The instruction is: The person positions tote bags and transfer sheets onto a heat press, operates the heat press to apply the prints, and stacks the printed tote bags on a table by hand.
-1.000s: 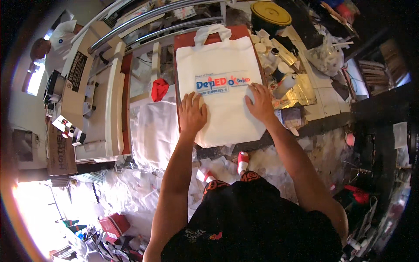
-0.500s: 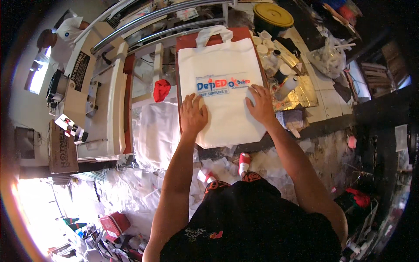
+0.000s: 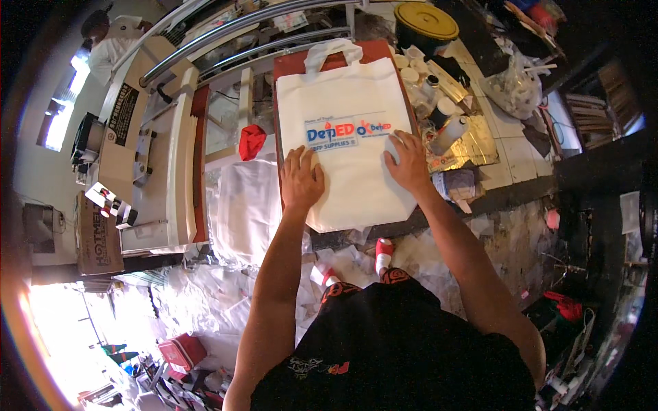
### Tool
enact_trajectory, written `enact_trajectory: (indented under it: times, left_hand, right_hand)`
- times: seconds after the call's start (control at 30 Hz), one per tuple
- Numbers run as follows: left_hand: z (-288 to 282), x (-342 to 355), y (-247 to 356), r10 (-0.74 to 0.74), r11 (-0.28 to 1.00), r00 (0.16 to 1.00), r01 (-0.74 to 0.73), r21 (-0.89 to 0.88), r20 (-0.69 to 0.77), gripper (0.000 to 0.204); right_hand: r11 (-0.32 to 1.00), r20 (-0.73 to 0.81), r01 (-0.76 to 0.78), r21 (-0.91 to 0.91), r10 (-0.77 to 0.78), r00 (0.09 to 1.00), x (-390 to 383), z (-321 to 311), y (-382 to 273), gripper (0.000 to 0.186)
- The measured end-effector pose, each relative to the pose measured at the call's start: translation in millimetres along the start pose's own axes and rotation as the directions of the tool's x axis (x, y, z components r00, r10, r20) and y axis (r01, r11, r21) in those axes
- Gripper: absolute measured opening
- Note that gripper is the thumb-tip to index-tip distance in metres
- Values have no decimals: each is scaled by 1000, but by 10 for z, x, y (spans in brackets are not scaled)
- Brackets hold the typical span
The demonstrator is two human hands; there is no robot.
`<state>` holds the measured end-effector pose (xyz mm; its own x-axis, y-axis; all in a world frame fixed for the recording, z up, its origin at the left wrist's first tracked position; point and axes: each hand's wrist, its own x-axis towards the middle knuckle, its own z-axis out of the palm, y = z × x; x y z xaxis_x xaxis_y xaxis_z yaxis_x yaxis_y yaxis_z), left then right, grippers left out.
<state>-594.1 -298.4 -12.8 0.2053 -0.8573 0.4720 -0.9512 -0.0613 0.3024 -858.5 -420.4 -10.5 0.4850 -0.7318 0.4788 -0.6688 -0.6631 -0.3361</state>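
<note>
A white tote bag [image 3: 349, 192] with a blue and red print lies flat on a reddish-brown board [image 3: 373, 49], its loop handles toward the far end. My left hand [image 3: 301, 179] rests on the bag's left side, fingers stretched out and a little apart. On the right side, my right hand [image 3: 408, 164] lies flat in the same way, its fingertips beside the print's right end. Neither hand grips anything. The printed area shows between them.
Right of the board are bottles [image 3: 450, 131], small tubs and a gold foil sheet [image 3: 483, 152]. A black bucket with a yellow lid [image 3: 426, 22] stands behind. Left are a red cloth [image 3: 252, 142], clear plastic [image 3: 243, 205] and a machine [image 3: 140, 168]. Another person [image 3: 113, 44] is at far left.
My hands stay on the bag in nearly the same place. At the far left the other person has moved upward and to the right in the picture.
</note>
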Motion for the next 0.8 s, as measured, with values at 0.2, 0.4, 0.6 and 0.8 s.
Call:
enact_trajectory:
  times: [0.2,0.4,0.6,0.8]
  left_hand:
    - [-11,4,21,-30,1000,998,29,11,46,41]
    - [-7,-12,-6,-43,999,998,44,-13,39,42]
    - [7,-3,8,-36,999,999,37,-30,26,43]
    - [-48,32,-71,-54,988,998,52,-145,-10,45]
  right_hand:
    - [1000,-18,-5,1,5,1000,3,1,13,44]
    - [1000,-19,-4,12,4,1000,11,-16,3,44]
    - [1000,-37,11,19,-10,999,2,-22,7,44]
    - [1000,-30,-7,6,7,1000,27,-27,-22,48]
